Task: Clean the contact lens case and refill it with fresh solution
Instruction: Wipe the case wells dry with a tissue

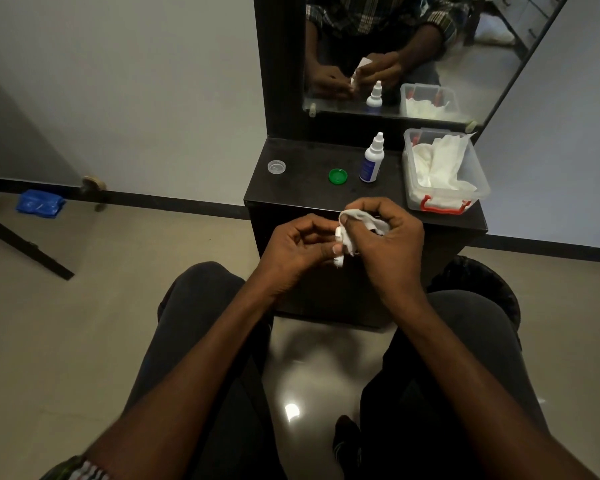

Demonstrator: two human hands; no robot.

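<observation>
My left hand (297,245) grips a small white lens case (338,261), mostly hidden between its fingers. My right hand (387,237) holds a white tissue (359,220) bunched against the case. Both hands hover in front of the dark dresser top (298,188). On that top lie a green cap (338,176) and a clear cap (276,166). A white solution bottle (371,161) with a blue label stands upright beside the green cap, its nozzle cap on.
A clear plastic box (445,199) with red latches holds loose tissues at the right of the dresser top. A mirror (413,46) stands behind it. My knees sit below the hands. A blue packet (39,203) lies on the floor at left.
</observation>
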